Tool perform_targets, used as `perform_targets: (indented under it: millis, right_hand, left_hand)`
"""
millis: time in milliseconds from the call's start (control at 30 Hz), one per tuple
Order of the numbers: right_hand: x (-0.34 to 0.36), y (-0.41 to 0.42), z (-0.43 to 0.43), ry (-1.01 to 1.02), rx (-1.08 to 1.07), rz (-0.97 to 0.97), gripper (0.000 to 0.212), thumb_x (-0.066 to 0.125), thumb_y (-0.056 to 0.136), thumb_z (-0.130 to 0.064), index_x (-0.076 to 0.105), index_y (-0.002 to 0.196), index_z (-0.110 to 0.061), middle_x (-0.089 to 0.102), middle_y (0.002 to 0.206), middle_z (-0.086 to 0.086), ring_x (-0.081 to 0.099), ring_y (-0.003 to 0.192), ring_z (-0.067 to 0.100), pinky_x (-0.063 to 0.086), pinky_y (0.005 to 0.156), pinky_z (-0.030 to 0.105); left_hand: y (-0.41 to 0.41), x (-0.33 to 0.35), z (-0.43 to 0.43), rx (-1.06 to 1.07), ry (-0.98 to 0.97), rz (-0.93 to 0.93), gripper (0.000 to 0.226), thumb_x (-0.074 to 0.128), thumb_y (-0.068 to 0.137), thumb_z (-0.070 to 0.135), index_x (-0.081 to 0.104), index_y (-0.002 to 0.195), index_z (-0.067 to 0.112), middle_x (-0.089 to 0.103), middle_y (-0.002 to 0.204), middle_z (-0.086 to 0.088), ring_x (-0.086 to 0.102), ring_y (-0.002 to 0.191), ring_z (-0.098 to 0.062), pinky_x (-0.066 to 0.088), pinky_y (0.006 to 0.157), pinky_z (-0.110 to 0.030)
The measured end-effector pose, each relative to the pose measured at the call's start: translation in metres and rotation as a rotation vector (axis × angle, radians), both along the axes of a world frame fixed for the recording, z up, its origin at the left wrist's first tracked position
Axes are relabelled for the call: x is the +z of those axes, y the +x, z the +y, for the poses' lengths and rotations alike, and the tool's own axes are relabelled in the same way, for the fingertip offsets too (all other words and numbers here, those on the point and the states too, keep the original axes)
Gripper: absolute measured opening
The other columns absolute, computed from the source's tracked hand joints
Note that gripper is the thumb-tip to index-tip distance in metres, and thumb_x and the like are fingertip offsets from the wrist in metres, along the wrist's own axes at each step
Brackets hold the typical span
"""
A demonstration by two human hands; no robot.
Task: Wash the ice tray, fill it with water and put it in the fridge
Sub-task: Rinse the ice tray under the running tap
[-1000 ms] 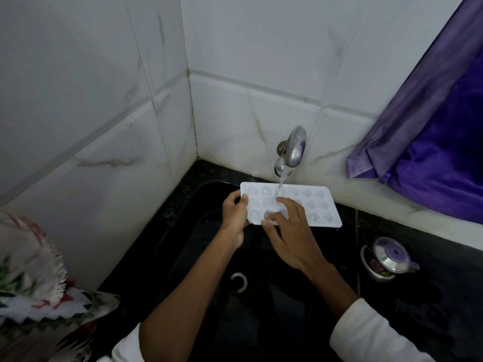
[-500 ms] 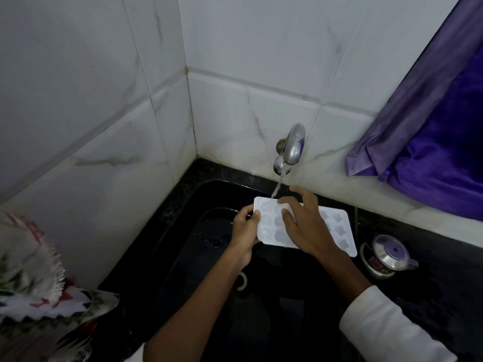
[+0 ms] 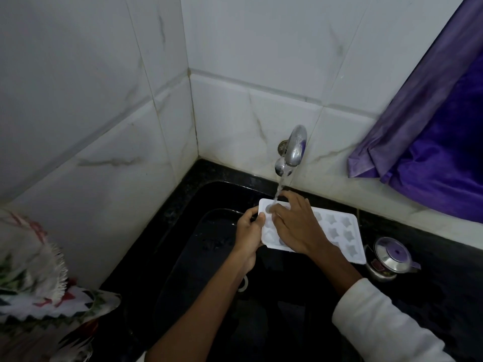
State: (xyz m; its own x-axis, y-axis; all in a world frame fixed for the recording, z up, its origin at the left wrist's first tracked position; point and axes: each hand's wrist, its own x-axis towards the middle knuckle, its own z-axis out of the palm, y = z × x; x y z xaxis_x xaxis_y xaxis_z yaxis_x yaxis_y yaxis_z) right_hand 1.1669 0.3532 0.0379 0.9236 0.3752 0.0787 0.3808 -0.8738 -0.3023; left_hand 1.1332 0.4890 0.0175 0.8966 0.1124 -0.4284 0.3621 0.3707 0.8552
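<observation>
A white ice tray (image 3: 342, 232) with star-shaped cups is held level over the black sink (image 3: 183, 252), under the running tap (image 3: 294, 148). Water falls onto the tray's far left corner. My left hand (image 3: 249, 231) grips the tray's left end, thumb on top. My right hand (image 3: 295, 226) lies flat across the left half of the tray, fingers spread over the cups and reaching the stream. The cups beneath that hand are hidden.
A small steel pot with a lid (image 3: 390, 257) stands on the black counter just right of the tray. A purple curtain (image 3: 431, 142) hangs at the upper right. Patterned cloth (image 3: 39, 291) lies at the lower left. White tiled walls close the corner.
The tray has shifted right and nearer, so the water now lands on its left corner. My right hand has slid from the near edge up over the tray's left cups.
</observation>
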Motion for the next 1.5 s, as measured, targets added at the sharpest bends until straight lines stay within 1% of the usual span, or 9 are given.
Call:
perform_targets:
  millis: [67,300,667,800,900,1100,1267,1400,1500]
  right_hand:
    - [0.003,-0.001,0.003,-0.001,0.003,0.034,0.053,0.026,0.09,-0.042,0.069,0.117,-0.027,0.044,0.148,0.011,0.037,0.139,0.031,0.028,0.114,0.059]
    - [0.002,-0.002,0.004,-0.021,-0.028,0.046,0.059,0.021,0.093,-0.043,0.065,0.127,-0.023,0.049,0.145,0.013,0.045,0.132,0.033,0.035,0.109,0.06]
    - [0.004,-0.007,0.007,0.018,-0.02,0.084,0.072,0.009,0.091,-0.053,0.059,0.134,-0.025,0.041,0.151,0.007,0.037,0.138,0.026,0.026,0.117,0.052]
    - [0.002,-0.016,0.003,0.249,-0.057,0.036,0.044,0.03,0.099,-0.04,0.061,0.12,-0.017,0.042,0.148,0.003,0.038,0.135,0.018,0.035,0.112,0.035]
    - [-0.004,-0.02,-0.002,0.268,-0.051,0.014,0.026,0.04,0.104,-0.026,0.061,0.117,-0.018,0.04,0.149,0.001,0.034,0.136,0.013,0.032,0.11,0.028]
    - [-0.005,-0.021,-0.003,0.204,0.019,-0.044,0.041,0.031,0.1,-0.036,0.063,0.122,-0.023,0.04,0.148,0.005,0.032,0.137,0.018,0.028,0.117,0.043]
    - [-0.002,-0.011,0.0,0.07,0.021,-0.087,0.04,0.033,0.098,-0.035,0.066,0.119,-0.028,0.045,0.144,0.014,0.04,0.134,0.032,0.038,0.107,0.054]
    - [0.003,-0.009,0.002,0.068,0.024,-0.137,0.038,0.035,0.098,-0.034,0.069,0.113,-0.026,0.047,0.142,0.015,0.044,0.128,0.032,0.045,0.098,0.048]
    - [0.002,-0.011,0.006,0.074,0.019,-0.123,0.039,0.033,0.098,-0.034,0.069,0.111,-0.024,0.047,0.143,0.016,0.045,0.128,0.035,0.044,0.099,0.052]
  left_hand:
    - [0.0,0.0,0.001,0.002,-0.008,-0.004,0.023,0.051,0.106,0.017,0.067,0.122,0.015,0.076,0.111,-0.012,0.074,0.1,-0.029,0.062,0.077,-0.037]
    - [0.005,0.004,0.008,0.018,0.032,-0.024,0.023,0.052,0.104,0.015,0.068,0.12,0.016,0.076,0.109,-0.01,0.074,0.094,-0.024,0.059,0.068,-0.032]
    - [0.006,0.001,0.007,0.026,0.081,-0.025,0.022,0.051,0.104,0.014,0.068,0.119,0.016,0.074,0.112,-0.013,0.073,0.101,-0.03,0.06,0.08,-0.04]
    - [0.008,0.0,0.007,0.041,0.064,-0.019,0.021,0.05,0.105,0.016,0.066,0.119,0.017,0.073,0.114,-0.012,0.073,0.098,-0.026,0.06,0.072,-0.035]
    - [0.013,0.003,0.007,0.056,0.033,-0.008,0.024,0.049,0.106,0.017,0.064,0.125,0.014,0.073,0.115,-0.012,0.073,0.101,-0.028,0.062,0.073,-0.036]
    - [0.024,0.011,0.004,0.069,0.005,-0.003,0.026,0.049,0.106,0.017,0.063,0.127,0.014,0.073,0.116,-0.012,0.072,0.098,-0.026,0.061,0.073,-0.036]
    - [0.025,0.012,0.001,0.054,0.023,-0.016,0.025,0.05,0.106,0.017,0.064,0.127,0.013,0.074,0.112,-0.012,0.073,0.102,-0.031,0.061,0.079,-0.039]
    - [0.025,0.013,0.002,0.058,0.024,-0.017,0.024,0.05,0.106,0.017,0.064,0.125,0.015,0.074,0.113,-0.011,0.073,0.103,-0.031,0.061,0.076,-0.038]
    - [0.025,0.013,0.002,0.065,0.034,-0.014,0.023,0.051,0.105,0.016,0.065,0.123,0.015,0.074,0.112,-0.012,0.073,0.104,-0.032,0.061,0.078,-0.039]
